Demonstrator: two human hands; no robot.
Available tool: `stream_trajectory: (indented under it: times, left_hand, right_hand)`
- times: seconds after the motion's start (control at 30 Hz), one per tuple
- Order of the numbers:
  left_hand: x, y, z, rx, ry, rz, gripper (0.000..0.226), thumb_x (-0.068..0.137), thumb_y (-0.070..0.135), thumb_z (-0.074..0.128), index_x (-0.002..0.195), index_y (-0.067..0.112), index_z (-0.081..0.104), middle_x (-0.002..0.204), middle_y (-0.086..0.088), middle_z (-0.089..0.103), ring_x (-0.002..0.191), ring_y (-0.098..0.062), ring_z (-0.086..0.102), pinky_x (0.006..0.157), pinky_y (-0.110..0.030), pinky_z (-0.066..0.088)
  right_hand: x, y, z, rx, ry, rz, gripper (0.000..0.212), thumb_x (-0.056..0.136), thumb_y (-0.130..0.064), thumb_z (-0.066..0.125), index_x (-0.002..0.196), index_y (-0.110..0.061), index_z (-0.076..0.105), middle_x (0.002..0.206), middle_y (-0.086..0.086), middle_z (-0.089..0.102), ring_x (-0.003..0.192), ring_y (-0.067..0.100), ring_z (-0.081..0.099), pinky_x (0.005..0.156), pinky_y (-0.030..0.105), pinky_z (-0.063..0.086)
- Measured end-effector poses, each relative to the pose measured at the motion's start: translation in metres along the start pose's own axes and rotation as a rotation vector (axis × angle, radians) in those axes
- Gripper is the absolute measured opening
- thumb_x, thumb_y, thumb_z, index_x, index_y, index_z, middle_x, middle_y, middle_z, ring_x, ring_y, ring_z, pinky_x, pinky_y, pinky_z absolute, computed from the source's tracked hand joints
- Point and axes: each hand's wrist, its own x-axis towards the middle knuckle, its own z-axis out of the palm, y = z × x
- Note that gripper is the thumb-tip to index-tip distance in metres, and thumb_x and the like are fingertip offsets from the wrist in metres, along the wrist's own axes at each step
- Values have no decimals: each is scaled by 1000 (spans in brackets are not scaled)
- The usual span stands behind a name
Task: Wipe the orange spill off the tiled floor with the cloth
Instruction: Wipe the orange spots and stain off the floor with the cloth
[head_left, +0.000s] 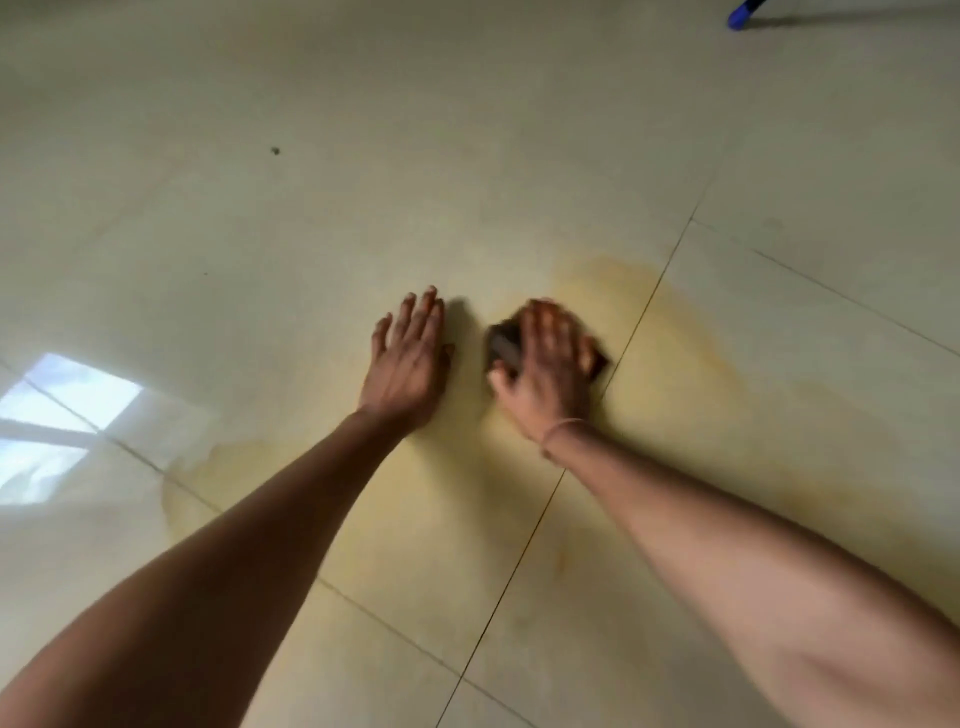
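a bright window reflection (62, 415) lies far left of the cloth on the tiled floor (260, 208). the left hand (408, 358) rests flat just left of the cloth, palm down, its grip spread apart and empty. the dark cloth (503, 347) sits under the right hand (550, 371), grip pressed down on it, blurred. the orange spill (691, 374) spreads around the cloth, mostly right and below. a blue object (740, 14) lies far up-right.
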Motion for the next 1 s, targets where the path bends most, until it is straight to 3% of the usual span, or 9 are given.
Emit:
stream_trajectory:
  times: [0.1, 0.2, 0.3, 0.4, 0.5, 0.63, 0.73, 0.83, 1.0]
  left_hand:
    - [-55, -51, -23, 69, 53, -132, 63, 94, 32, 24, 151, 6, 21, 160, -10, 13, 148, -26, 8, 116, -43, 7]
    - [-118, -103, -42, 80, 64, -279, 63, 95, 33, 23, 151, 5, 21, 160, -12, 13, 148, -27, 7, 117, -45, 6]
    - [-169, -136, -43, 84, 80, -433, 56, 101, 26, 29, 152, 6, 19, 161, -11, 9, 148, -28, 5, 118, -47, 6]
    - [-198, -151, -36, 60, 56, -498, 59, 100, 34, 23, 153, 10, 14, 161, -7, 6, 148, -25, 2, 118, -43, 4]
    - [-209, -151, -33, 13, 60, -483, 63, 98, 41, 16, 154, 12, 12, 161, -5, 4, 148, -22, -1, 118, -39, 1]
    - [-228, -160, -38, -11, 109, -564, 63, 99, 43, 13, 154, 13, 12, 161, -3, 5, 148, -20, -1, 118, -38, 0]
    - [-243, -172, -37, -27, 138, -627, 63, 99, 43, 12, 154, 13, 13, 161, -2, 7, 148, -19, 1, 118, -36, 0]
    - [-246, -173, -29, 8, 162, -597, 59, 101, 41, 12, 154, 16, 11, 161, 2, 5, 148, -16, 0, 118, -35, 1]
    - [-248, -176, -28, 48, 148, -612, 55, 103, 36, 20, 154, 15, 17, 161, -1, 12, 148, -19, 6, 116, -37, 6]
  right_hand:
    - [-72, -78, 23, 20, -122, -373, 85, 78, -55, 39, 150, -10, 32, 157, 12, 30, 144, 28, 25, 116, 46, 16]
    - [-146, -47, 5, 3, -287, -663, 86, 80, -56, 44, 153, -15, 24, 160, 6, 24, 147, 22, 18, 114, 47, 20]
    - [-105, -19, 8, -37, -165, -505, 82, 78, -55, 46, 148, -12, 38, 153, 10, 38, 141, 28, 32, 109, 50, 30]
    - [-55, -103, 25, 10, -120, -260, 82, 76, -54, 41, 144, -9, 43, 150, 14, 41, 137, 32, 37, 111, 47, 20]
    - [-114, -166, 43, 41, -176, -571, 83, 78, -53, 44, 149, -10, 34, 156, 11, 33, 143, 27, 28, 115, 47, 18]
    - [-164, -89, 16, -36, -345, -862, 88, 79, -55, 50, 153, -16, 25, 160, 4, 25, 147, 20, 20, 112, 48, 27]
    - [-99, -88, 25, -84, -240, -618, 83, 80, -55, 44, 150, -13, 32, 156, 9, 32, 143, 27, 29, 112, 50, 26]
    - [-66, -183, 46, -8, -134, -425, 83, 76, -54, 41, 146, -10, 39, 153, 14, 36, 140, 31, 33, 111, 47, 18]
    - [-170, -188, 49, -17, -378, -995, 86, 80, -54, 50, 153, -14, 26, 159, 7, 25, 147, 23, 21, 116, 45, 16]
